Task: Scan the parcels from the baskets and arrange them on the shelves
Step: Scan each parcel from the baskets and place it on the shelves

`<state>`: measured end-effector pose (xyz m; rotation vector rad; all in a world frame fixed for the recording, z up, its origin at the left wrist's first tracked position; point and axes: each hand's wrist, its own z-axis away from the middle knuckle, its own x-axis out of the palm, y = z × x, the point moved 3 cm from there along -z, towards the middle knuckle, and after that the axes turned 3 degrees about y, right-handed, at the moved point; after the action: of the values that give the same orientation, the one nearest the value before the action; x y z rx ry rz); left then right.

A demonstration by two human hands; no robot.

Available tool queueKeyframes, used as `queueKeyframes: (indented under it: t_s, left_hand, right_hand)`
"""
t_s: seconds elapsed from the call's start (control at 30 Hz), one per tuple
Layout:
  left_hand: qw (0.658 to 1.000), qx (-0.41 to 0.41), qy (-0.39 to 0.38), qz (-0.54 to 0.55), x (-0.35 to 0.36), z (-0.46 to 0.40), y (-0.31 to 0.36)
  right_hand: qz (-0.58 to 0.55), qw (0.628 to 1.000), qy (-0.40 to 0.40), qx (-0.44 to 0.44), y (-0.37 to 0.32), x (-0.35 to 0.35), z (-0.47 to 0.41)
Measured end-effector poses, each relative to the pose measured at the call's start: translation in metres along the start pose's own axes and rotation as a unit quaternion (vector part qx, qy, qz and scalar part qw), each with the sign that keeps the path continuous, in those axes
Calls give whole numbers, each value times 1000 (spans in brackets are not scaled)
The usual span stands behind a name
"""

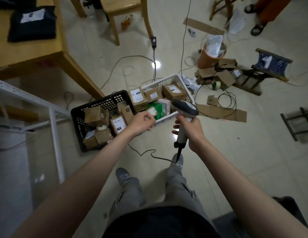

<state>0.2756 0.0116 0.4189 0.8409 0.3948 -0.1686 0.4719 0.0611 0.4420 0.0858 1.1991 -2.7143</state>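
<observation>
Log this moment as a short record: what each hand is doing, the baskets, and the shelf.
left hand: curled, over the baskets; no parcel visible in it
right hand: grips barcode scanner by its handle
black basket: on floor, holds brown parcels
white basket: beside the black one, holds labelled parcels
white shelf frame: left of baskets

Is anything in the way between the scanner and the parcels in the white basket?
Nothing visible. The scanner, gripped by the right hand, points at the parcels in the white basket. The left hand sits off to the side.
</observation>
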Motion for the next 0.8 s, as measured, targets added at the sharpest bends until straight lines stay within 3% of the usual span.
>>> queueKeyframes:
  t_s: [0.33,0.8]
  left_hand:
    - [1000,-15,4,-7,90,-50,108]
    - [993,-102,-3,52,115,-220,158]
  right_hand:
    - [-14,1000,-5,-8,-69,-104,-75]
    - [87,996,-24,25,-139,-110,-245]
